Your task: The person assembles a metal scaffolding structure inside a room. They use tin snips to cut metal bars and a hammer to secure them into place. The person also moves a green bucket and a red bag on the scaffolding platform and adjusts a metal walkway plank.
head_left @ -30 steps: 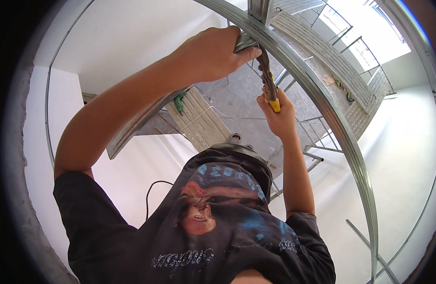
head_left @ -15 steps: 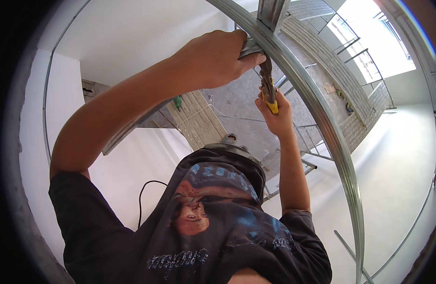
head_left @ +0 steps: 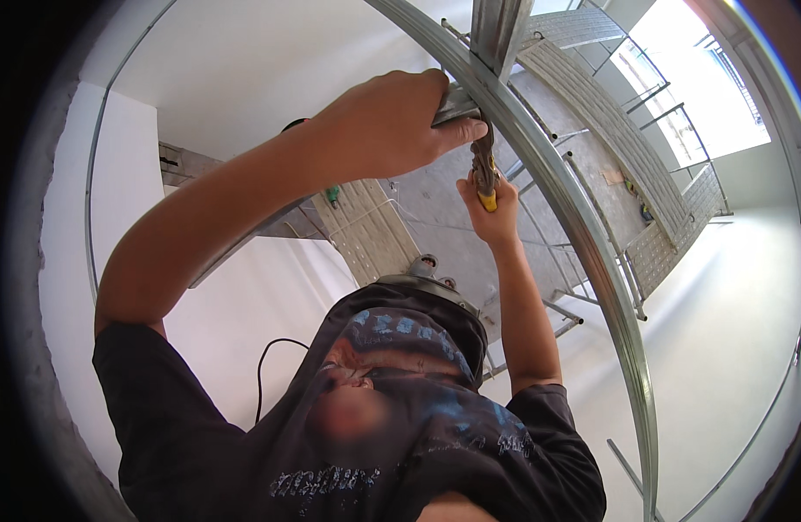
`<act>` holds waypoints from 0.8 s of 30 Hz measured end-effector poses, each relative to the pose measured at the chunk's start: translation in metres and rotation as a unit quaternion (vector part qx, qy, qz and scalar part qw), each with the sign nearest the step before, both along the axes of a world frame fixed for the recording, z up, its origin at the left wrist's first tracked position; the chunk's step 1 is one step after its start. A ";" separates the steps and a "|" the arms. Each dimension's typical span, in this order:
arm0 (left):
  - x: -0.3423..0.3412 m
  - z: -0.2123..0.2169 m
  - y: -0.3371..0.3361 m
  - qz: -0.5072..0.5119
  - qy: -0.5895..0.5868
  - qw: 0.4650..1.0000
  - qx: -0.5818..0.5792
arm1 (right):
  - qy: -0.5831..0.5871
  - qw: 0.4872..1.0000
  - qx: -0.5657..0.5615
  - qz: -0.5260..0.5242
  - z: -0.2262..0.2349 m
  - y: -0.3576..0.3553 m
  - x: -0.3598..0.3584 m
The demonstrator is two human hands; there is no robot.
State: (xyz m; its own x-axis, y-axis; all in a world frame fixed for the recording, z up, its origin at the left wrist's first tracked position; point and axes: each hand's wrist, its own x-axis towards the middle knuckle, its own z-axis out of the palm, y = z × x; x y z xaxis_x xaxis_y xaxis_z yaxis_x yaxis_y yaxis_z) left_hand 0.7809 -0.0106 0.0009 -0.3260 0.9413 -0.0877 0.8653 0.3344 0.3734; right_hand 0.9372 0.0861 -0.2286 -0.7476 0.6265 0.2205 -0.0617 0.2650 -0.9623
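While the left hand [head_left: 392, 122] had its grip around a metal channel [head_left: 458, 105] beside the curved rail [head_left: 583, 226], likely for steadiness, the right hand [head_left: 492, 209] enclosed pliers [head_left: 484, 170]. Their head sat by the channel's end.

Left of your right hand [head_left: 492, 213], open air lies between your left forearm [head_left: 222, 204] and shirt [head_left: 409, 435], but the curved metal rail [head_left: 583, 230] bars its right and your left hand [head_left: 396, 122], gripping a metal channel [head_left: 457, 104], blocks ahead.

Lettering [head_left: 326, 481] on the shirt [head_left: 392, 435] (pale): unreadable.
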 end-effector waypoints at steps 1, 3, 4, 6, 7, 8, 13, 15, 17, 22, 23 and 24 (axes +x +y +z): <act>0.000 0.000 -0.001 0.008 -0.003 1.000 0.004 | 0.015 1.000 -0.017 0.009 0.002 -0.001 -0.003; 0.001 -0.003 0.000 0.018 -0.011 1.000 0.015 | 0.044 0.998 -0.051 0.014 -0.002 0.001 -0.003; 0.001 0.000 0.001 0.015 -0.008 1.000 0.014 | 0.061 0.996 -0.067 0.013 -0.011 0.002 -0.007; 0.004 0.004 0.003 0.010 -0.006 1.000 0.010 | 0.061 0.995 -0.073 0.013 -0.020 0.007 -0.010; 0.004 0.006 0.004 0.013 -0.008 1.000 -0.002 | 0.045 0.997 -0.063 0.013 -0.019 0.010 -0.010; 0.005 0.008 0.005 0.014 -0.010 1.000 -0.014 | 0.029 0.998 -0.052 0.013 -0.019 0.013 -0.011; 0.005 0.003 0.004 0.011 -0.018 1.000 -0.007 | 0.014 0.999 0.017 0.048 -0.009 0.022 -0.020; 0.004 0.004 0.002 0.020 -0.034 0.999 -0.013 | 0.005 0.999 0.024 0.049 -0.007 0.024 -0.025; -0.002 0.003 0.000 0.009 -0.024 1.000 -0.009 | -0.003 0.998 0.042 0.048 -0.006 0.027 -0.031; 0.013 0.001 0.004 0.001 -0.029 1.000 0.009 | 0.030 0.998 0.016 0.048 -0.017 0.035 -0.025; 0.015 0.001 0.004 0.000 -0.028 0.999 0.017 | 0.038 0.998 0.011 0.051 -0.019 0.037 -0.026; 0.015 0.000 0.004 -0.002 -0.029 0.999 0.024 | 0.041 0.998 0.029 0.043 -0.018 0.038 -0.027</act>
